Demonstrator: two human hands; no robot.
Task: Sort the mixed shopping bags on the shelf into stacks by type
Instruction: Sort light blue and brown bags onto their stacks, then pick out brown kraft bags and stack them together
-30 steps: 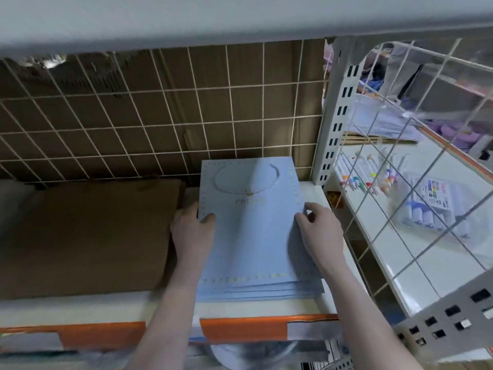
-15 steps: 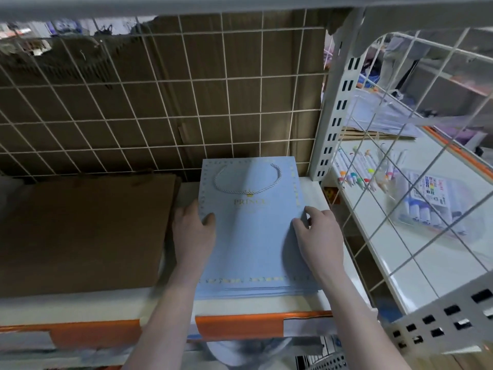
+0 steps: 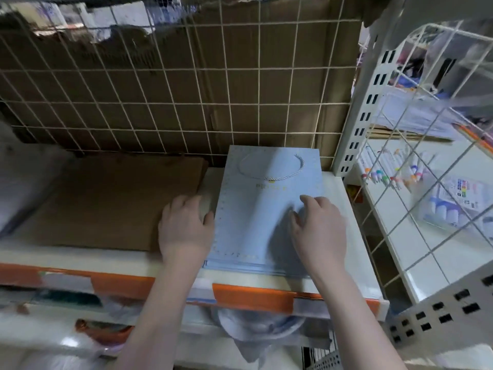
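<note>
A stack of flat light-blue paper shopping bags (image 3: 256,209) with a white cord handle lies on the white shelf (image 3: 344,236), toward its right end. My right hand (image 3: 318,228) rests on top of the stack's right half, fingers loosely bent. At the stack's left edge is my left hand (image 3: 184,228), thumb against the side of the bags. A stack of flat brown paper bags (image 3: 106,204) lies on the same shelf to the left, apart from the blue ones.
A wire grid (image 3: 160,89) backed by cardboard closes the rear. A white upright post (image 3: 360,116) and a wire side panel bound the right, with markers (image 3: 386,169) on the neighbouring shelf. White bags (image 3: 24,182) lie far left. The shelf lip (image 3: 253,292) is orange.
The blue stack sits squarer and further back on the shelf. My left hand has slid off the top to the stack's left edge. The camera has tilted up.
</note>
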